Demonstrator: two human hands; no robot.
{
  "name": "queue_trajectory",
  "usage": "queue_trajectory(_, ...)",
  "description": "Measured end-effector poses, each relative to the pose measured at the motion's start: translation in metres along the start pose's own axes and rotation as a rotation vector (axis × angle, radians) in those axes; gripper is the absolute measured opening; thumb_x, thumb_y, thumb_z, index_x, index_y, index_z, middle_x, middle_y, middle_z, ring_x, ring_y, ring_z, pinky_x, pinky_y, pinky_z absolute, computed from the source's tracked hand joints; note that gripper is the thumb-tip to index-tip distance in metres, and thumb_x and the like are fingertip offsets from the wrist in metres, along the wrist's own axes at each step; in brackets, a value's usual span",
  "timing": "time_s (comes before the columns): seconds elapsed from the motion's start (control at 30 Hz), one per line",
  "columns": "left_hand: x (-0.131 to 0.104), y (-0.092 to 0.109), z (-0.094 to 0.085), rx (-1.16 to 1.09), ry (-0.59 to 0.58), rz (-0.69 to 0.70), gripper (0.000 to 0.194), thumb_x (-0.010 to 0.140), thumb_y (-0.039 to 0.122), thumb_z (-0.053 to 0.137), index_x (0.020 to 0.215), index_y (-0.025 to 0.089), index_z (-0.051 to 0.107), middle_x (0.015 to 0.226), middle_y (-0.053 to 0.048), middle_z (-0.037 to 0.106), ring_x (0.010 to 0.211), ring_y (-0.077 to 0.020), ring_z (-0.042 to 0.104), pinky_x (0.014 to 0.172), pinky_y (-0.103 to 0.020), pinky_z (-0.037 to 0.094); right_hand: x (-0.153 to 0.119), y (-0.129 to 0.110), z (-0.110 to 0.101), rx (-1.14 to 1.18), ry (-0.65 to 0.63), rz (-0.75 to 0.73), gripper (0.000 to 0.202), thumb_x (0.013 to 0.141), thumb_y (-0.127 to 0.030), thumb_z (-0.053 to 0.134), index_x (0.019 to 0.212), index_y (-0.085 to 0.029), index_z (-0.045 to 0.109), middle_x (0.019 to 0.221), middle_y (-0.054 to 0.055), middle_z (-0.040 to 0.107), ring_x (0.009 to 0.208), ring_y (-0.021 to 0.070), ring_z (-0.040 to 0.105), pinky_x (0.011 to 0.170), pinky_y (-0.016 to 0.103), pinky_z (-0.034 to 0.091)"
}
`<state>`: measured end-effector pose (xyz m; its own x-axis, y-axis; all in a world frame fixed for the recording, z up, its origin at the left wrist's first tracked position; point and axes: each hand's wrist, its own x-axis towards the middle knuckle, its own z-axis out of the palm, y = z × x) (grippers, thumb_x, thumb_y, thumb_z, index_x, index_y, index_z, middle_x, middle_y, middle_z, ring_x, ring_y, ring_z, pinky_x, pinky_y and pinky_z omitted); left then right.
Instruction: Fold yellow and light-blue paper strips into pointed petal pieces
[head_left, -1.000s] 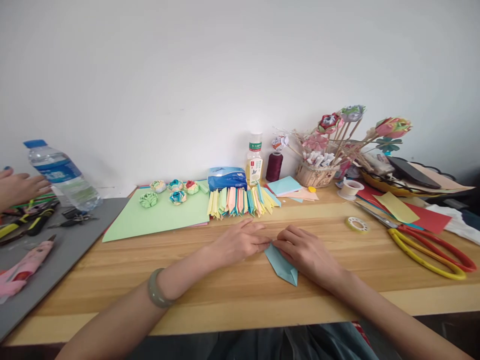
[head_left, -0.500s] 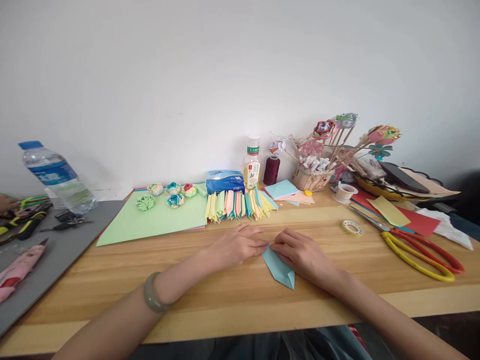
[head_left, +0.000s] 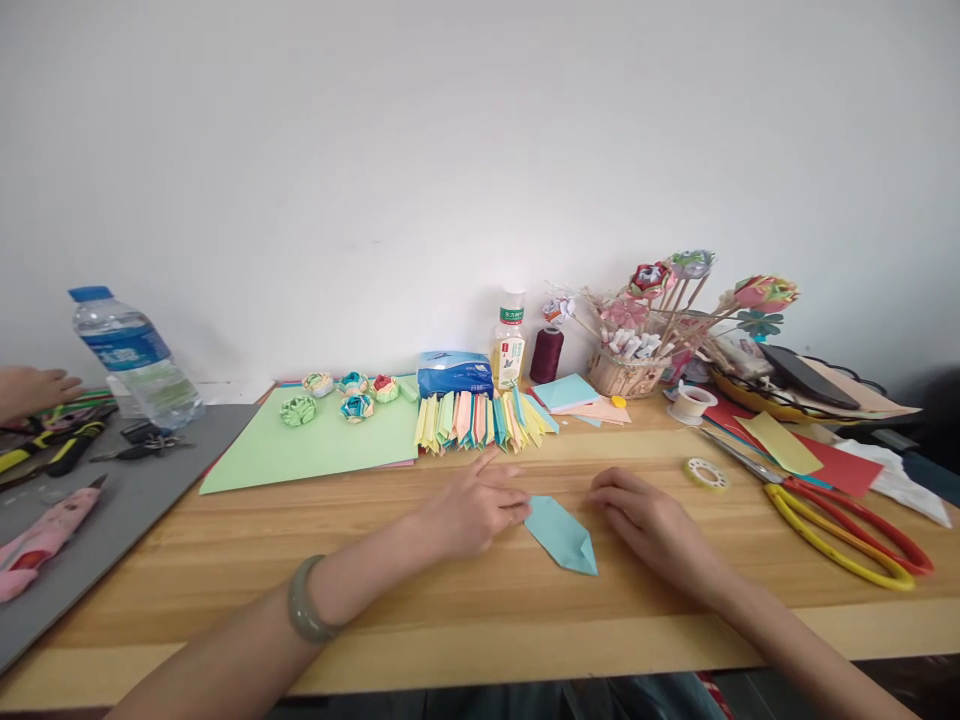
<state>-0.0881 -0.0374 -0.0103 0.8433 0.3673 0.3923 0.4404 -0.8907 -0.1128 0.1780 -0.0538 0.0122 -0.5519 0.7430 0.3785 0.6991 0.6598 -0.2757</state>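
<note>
A folded light-blue sheet of paper (head_left: 561, 533) lies on the wooden table in front of me, its lower right end pointed with a small crease. At its upper left corner, my left hand (head_left: 472, 508) pinches the edge between thumb and finger, other fingers stretched out. My right hand (head_left: 645, 515) rests on the table to the right of the paper, apart from it. Its fingers are loosely bent with a gap to the thumb and hold nothing. Beyond the hands stands a row of folded paper strips (head_left: 480, 422) in several colours.
Paper flowers (head_left: 298, 410) sit on a green sheet (head_left: 300, 460) at left. Scissors (head_left: 847, 520) and a tape roll (head_left: 706, 473) lie at right. A thread spool (head_left: 547, 356) and basket (head_left: 626, 375) stand behind. Another person's hand (head_left: 34, 390) is at far left, near a water bottle (head_left: 139, 360).
My right hand has let go of the blue paper and moved right. The paper now lies flatter and more exposed. The other person's hand has come further into view at the left.
</note>
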Motion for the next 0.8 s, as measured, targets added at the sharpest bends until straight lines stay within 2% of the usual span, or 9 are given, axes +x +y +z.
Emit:
queue_trajectory(0.07, 0.0, 0.005, -0.002, 0.052, 0.029, -0.011, 0.023, 0.087, 0.011, 0.048, 0.101, 0.019, 0.065, 0.098, -0.003, 0.068, 0.114, -0.0248, 0.049, 0.108, -0.051, 0.019, -0.007, -0.001, -0.004, 0.038, 0.0, 0.056, 0.022, 0.086, -0.015, 0.039, 0.09, -0.02, 0.061, 0.093, 0.007, 0.061, 0.08, 0.0183, 0.062, 0.069, 0.031, 0.05)
queue_trajectory(0.17, 0.002, 0.01, -0.007, 0.076, 0.063, -0.02, 0.019, 0.088, 0.014, 0.048, 0.092, 0.02, 0.066, 0.087, -0.003, 0.066, 0.105, -0.0234, 0.052, 0.104, -0.048, 0.026, -0.015, -0.007, -0.006, 0.033, -0.047, 0.047, 0.018, 0.084, -0.016, 0.045, 0.096, -0.021, 0.058, 0.096, 0.007, 0.061, 0.083, 0.0188, 0.062, 0.07, 0.031, 0.05)
queue_trajectory(0.33, 0.007, 0.011, -0.012, 0.033, 0.089, -0.034, 0.029, 0.093, 0.019, 0.045, 0.073, 0.017, 0.066, 0.077, -0.001, 0.064, 0.092, -0.0189, 0.054, 0.094, -0.039, 0.036, -0.015, -0.012, -0.002, -0.002, -0.094, -0.02, 0.02, 0.084, -0.014, 0.044, 0.095, -0.022, 0.059, 0.097, 0.007, 0.062, 0.089, 0.0208, 0.06, 0.075, 0.033, 0.05)
queue_trajectory(0.43, 0.007, 0.01, -0.011, -0.029, 0.091, -0.026, 0.026, 0.093, 0.023, 0.047, 0.077, 0.018, 0.066, 0.079, -0.001, 0.065, 0.094, -0.0187, 0.053, 0.091, -0.036, 0.038, -0.01, -0.009, 0.002, 0.012, -0.124, -0.022, 0.02, 0.088, -0.017, 0.043, 0.098, -0.023, 0.059, 0.096, 0.007, 0.062, 0.088, 0.0206, 0.06, 0.074, 0.034, 0.05)
queue_trajectory(0.57, 0.007, 0.008, -0.008, -0.075, 0.113, -0.044, 0.022, 0.092, 0.027, 0.05, 0.082, 0.017, 0.066, 0.081, -0.001, 0.067, 0.098, -0.0201, 0.053, 0.092, -0.036, 0.037, -0.003, -0.002, 0.005, 0.06, -0.094, -0.012, 0.018, 0.088, -0.019, 0.045, 0.102, -0.021, 0.057, 0.1, 0.008, 0.06, 0.092, 0.0206, 0.058, 0.078, 0.034, 0.049)
queue_trajectory(0.8, 0.012, 0.012, -0.007, 0.029, 0.103, -0.052, 0.023, 0.091, 0.029, 0.051, 0.077, 0.017, 0.064, 0.074, -0.002, 0.066, 0.098, -0.0212, 0.054, 0.093, -0.04, 0.038, 0.01, 0.007, 0.005, 0.186, -0.177, 0.03, 0.009, 0.084, -0.018, 0.05, 0.092, -0.019, 0.055, 0.094, 0.007, 0.061, 0.088, 0.0199, 0.058, 0.078, 0.035, 0.047)
